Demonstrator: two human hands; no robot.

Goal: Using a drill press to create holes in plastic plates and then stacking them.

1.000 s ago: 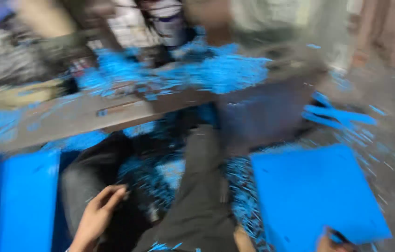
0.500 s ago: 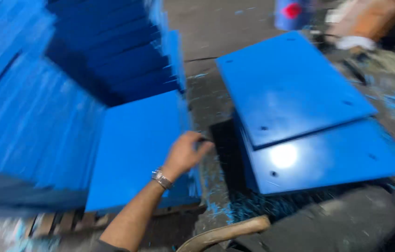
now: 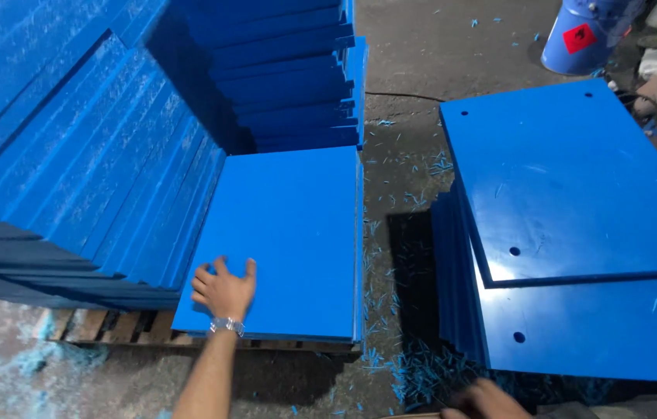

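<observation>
Leaning blue slabs [image 3: 72, 155] fill the upper left of the frame. The flat blue sheet [image 3: 289, 233] lies lower centre on a wooden pallet [image 3: 111, 326], long axis running up the frame. The left hand [image 3: 223, 289] rests spread on its near left corner. The right hand [image 3: 483, 399] at bottom edge is blurred, grip unclear

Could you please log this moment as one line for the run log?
left hand: flat on blue sheet, open | right hand: frame's bottom edge, near drilled sheets, grip unclear | pallet under stack | shavings on floor
</observation>
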